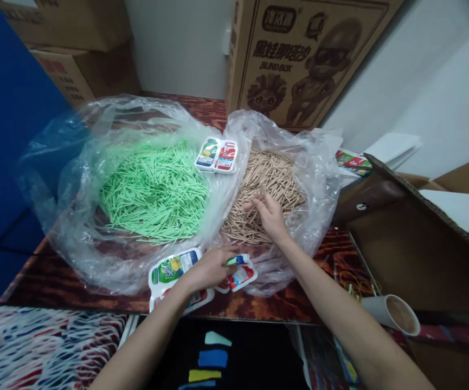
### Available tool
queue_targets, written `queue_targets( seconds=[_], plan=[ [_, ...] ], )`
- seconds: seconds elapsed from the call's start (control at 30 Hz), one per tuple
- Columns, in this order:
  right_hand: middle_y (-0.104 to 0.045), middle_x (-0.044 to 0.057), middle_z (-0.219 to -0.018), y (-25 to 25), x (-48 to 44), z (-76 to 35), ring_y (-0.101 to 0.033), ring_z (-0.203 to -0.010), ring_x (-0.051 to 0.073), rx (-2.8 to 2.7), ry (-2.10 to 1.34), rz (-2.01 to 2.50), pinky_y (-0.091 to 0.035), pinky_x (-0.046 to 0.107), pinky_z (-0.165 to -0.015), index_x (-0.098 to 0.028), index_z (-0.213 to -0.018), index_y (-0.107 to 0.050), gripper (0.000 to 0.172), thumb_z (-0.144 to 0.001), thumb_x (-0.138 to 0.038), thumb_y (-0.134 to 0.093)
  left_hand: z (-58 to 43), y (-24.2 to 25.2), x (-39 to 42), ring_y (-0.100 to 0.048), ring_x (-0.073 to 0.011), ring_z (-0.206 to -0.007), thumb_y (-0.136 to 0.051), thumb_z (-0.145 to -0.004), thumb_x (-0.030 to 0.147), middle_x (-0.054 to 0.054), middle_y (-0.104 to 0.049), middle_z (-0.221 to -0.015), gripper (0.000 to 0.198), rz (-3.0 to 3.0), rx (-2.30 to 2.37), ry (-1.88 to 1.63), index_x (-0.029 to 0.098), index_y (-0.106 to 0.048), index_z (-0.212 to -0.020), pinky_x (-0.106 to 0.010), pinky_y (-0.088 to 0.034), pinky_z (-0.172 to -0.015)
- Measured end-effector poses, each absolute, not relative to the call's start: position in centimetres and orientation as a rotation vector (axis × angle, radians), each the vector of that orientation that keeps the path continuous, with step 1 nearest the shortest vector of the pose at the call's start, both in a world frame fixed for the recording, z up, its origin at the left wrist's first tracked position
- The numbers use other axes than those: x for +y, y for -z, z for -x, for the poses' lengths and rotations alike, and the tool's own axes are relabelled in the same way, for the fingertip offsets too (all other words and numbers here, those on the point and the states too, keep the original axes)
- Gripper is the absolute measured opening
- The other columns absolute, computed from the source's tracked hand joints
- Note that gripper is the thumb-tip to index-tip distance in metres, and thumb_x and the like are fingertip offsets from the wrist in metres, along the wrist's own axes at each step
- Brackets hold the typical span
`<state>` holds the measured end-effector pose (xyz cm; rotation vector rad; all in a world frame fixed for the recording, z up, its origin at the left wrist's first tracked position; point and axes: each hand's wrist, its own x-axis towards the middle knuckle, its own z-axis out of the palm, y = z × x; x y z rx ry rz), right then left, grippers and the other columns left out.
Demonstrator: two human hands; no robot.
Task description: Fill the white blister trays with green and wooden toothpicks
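Note:
Two clear plastic bags lie open on a dark wooden table [75, 279]. The left bag [67, 179] holds a heap of green sticks [153, 189]; the right bag [319, 179] holds a heap of tan wooden sticks [272, 176]. My right hand [270, 215] rests in the tan sticks with fingers curled down among them. My left hand [210, 268] is closed on a small printed packet [240, 273] at the table's front edge. A bigger printed packet with a green label [173, 269] lies under my left wrist. A pair of joined packets [217, 155] sits between the two heaps.
Cardboard boxes stand at the back: a large printed one [299, 54] and stacked ones [79, 49] at the left. An open brown carton [413, 227] is at the right, with a cardboard tube [392, 314] and rubber bands [356, 284] near it. Patterned cloth [43, 346] lies below the table.

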<state>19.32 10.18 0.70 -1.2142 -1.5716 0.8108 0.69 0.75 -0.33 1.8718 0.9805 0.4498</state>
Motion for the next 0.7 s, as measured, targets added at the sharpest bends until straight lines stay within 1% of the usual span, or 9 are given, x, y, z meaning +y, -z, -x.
queue_targets(
  seconds=[0.1,0.17,0.27,0.33,0.4,0.47,0.53,0.63,0.7],
  plan=[
    [-0.071,0.001,-0.078,-1.4,10.9,-20.2,-0.063,-0.084,0.018,-1.401,-1.000,1.187,-0.044,0.033,-0.083,-0.020,-0.080,-0.061,0.013,-0.080,-0.032,-0.058,-0.6,0.9,1.0,-0.057,-0.0267,-0.112,-0.059,-0.078,0.018,-0.008,-0.067,-0.117,0.027,-1.833,1.014,-0.462,0.019,-0.070,-0.103,-0.036,-0.037,-0.100],
    [-0.072,0.001,-0.079,-2.0,11.4,-20.9,-0.063,-0.080,0.017,-1.265,-1.096,1.147,-0.046,0.031,-0.078,-0.020,-0.080,-0.059,0.014,-0.078,-0.033,-0.062,-0.2,0.7,0.8,-0.059,-0.0259,-0.106,-0.060,-0.077,0.019,-0.007,-0.069,-0.109,0.024,-1.778,0.986,-0.497,0.019,-0.070,-0.099,-0.034,-0.039,-0.096],
    [-0.071,0.000,-0.070,-2.8,12.2,-21.7,-0.064,-0.071,0.016,-1.103,-1.193,1.079,-0.048,0.027,-0.069,-0.020,-0.079,-0.056,0.018,-0.074,-0.033,-0.067,0.2,-0.1,0.3,-0.061,-0.0229,-0.093,-0.058,-0.079,0.021,-0.004,-0.070,-0.097,0.015,-1.635,0.940,-0.566,0.019,-0.070,-0.089,-0.031,-0.044,-0.087],
    [-0.067,-0.002,-0.061,-3.2,12.6,-22.0,-0.063,-0.063,0.015,-1.014,-1.290,1.036,-0.049,0.027,-0.062,-0.020,-0.082,-0.056,0.023,-0.071,-0.034,-0.071,0.6,-0.5,-0.2,-0.061,-0.0213,-0.085,-0.058,-0.080,0.024,-0.003,-0.070,-0.092,0.013,-1.485,0.971,-0.634,0.018,-0.069,-0.085,-0.029,-0.046,-0.080],
    [-0.063,-0.004,-0.058,-3.4,12.6,-22.0,-0.061,-0.055,0.014,-0.951,-1.392,0.997,-0.049,0.026,-0.056,-0.019,-0.085,-0.058,0.027,-0.069,-0.035,-0.074,1.2,-0.5,-0.8,-0.061,-0.0197,-0.078,-0.060,-0.080,0.029,-0.003,-0.070,-0.085,0.014,-1.303,1.043,-0.707,0.017,-0.068,-0.083,-0.027,-0.047,-0.072],
    [-0.060,-0.005,-0.058,-3.3,11.9,-21.6,-0.057,-0.049,0.011,-0.925,-1.439,0.968,-0.049,0.026,-0.053,-0.019,-0.083,-0.058,0.028,-0.069,-0.036,-0.074,2.2,-0.3,-1.6,-0.060,-0.0173,-0.069,-0.065,-0.078,0.033,-0.001,-0.069,-0.077,0.017,-1.118,1.115,-0.795,0.017,-0.066,-0.079,-0.025,-0.047,-0.065],
    [-0.058,-0.006,-0.060,-2.6,10.2,-20.7,-0.053,-0.048,0.010,-0.933,-1.395,0.962,-0.047,0.024,-0.050,-0.020,-0.083,-0.057,0.025,-0.073,-0.037,-0.071,3.2,0.1,-2.3,-0.059,-0.0152,-0.061,-0.069,-0.074,0.034,0.000,-0.068,-0.070,0.019,-0.942,1.159,-0.888,0.016,-0.065,-0.077,-0.024,-0.047,-0.059],
    [-0.056,-0.005,-0.063,-0.5,6.1,-18.7,-0.053,-0.054,0.010,-1.031,-1.179,1.025,-0.045,0.023,-0.054,-0.022,-0.086,-0.055,0.014,-0.084,-0.035,-0.060,4.5,0.6,-3.5,-0.060,-0.0143,-0.055,-0.074,-0.070,0.033,0.000,-0.068,-0.066,0.021,-0.709,1.180,-0.996,0.015,-0.065,-0.076,-0.024,-0.049,-0.055],
    [-0.058,-0.003,-0.072,1.5,3.2,-17.5,-0.056,-0.068,0.012,-1.168,-1.039,1.123,-0.046,0.026,-0.068,-0.022,-0.086,-0.055,0.008,-0.087,-0.030,-0.055,4.9,0.9,-4.0,-0.062,-0.0147,-0.055,-0.078,-0.066,0.031,-0.001,-0.070,-0.066,0.023,-0.601,1.193,-1.061,0.015,-0.067,-0.076,-0.025,-0.051,-0.055]
  ],
)
